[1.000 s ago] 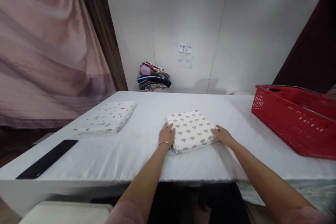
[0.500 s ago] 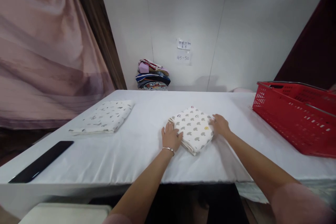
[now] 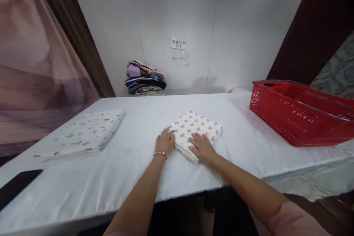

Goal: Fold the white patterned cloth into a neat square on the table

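A folded white cloth with a grey mushroom-like print (image 3: 199, 123) lies on the white-covered table (image 3: 132, 177), one corner towards me. At its left corner rests my left hand (image 3: 165, 142), a bracelet on the wrist, its fingers stretched out against the cloth's edge. My right hand (image 3: 204, 149) lies flat on the near right part of the cloth with the fingers spread. Neither hand grips the fabric. Stacked layers show along the near left edge of the cloth.
Another folded white cloth with small dark prints (image 3: 88, 131) lies on the left. A black flat object (image 3: 19, 186) is at the left edge. On the right stands a red plastic basket (image 3: 287, 118). A pile of folded fabrics (image 3: 145, 79) sits behind the table by the wall.
My right hand has moved from the cloth's right corner onto its near right part. My left hand stays at the left corner. The view has turned somewhat to the right.
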`<state>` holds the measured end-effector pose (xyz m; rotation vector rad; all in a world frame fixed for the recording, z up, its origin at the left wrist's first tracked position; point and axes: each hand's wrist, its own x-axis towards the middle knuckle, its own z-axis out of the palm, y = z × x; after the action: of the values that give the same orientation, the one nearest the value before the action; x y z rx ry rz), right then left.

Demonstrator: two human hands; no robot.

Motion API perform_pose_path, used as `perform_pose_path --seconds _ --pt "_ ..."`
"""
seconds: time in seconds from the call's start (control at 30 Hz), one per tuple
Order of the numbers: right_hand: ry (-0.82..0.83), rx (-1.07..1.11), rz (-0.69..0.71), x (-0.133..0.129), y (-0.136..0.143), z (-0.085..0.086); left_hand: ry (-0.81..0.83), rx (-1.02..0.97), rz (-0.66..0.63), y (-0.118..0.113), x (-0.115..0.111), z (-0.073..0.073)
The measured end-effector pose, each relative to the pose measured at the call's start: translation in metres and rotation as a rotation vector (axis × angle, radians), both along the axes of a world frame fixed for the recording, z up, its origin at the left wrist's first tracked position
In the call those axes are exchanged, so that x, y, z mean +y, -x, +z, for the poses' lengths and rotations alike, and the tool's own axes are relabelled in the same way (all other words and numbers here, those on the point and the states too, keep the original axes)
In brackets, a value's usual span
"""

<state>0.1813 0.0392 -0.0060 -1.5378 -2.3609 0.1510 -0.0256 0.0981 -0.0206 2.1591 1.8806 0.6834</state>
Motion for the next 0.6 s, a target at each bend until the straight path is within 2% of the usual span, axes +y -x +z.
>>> perform_pose_path --seconds 0.1,0.2,0.27,0.33,0.4,0.43,0.53,0.6 --pt "0.010 0.046 0.023 -0.002 -0.001 0.004 0.028 -0.020 0.015 0.001 -0.001 0.000" --pt "-0.003 0.143 0.038 -0.001 -0.017 0.005 0.033 -0.028 0.022 0.002 -0.002 0.002" --pt "-0.064 0.235 -0.077 0.005 -0.041 0.002 0.031 -0.027 0.023 0.002 -0.002 0.004" --pt "-0.114 0.344 -0.282 0.015 -0.072 -0.003 0.023 -0.013 0.027 0.000 -0.005 0.007" --pt "-0.082 0.447 -0.529 0.026 -0.103 -0.010 -0.029 0.015 0.022 -0.006 -0.010 0.011" --pt "-0.031 0.492 -0.598 0.031 -0.115 -0.013 -0.073 0.031 0.004 -0.011 -0.014 0.013" --pt "0.072 0.557 -0.646 0.044 -0.138 -0.019 -0.189 0.063 -0.129 -0.027 -0.027 0.015" --pt "0.075 0.555 -0.629 0.052 -0.141 -0.021 -0.191 0.070 -0.236 -0.036 -0.034 0.013"
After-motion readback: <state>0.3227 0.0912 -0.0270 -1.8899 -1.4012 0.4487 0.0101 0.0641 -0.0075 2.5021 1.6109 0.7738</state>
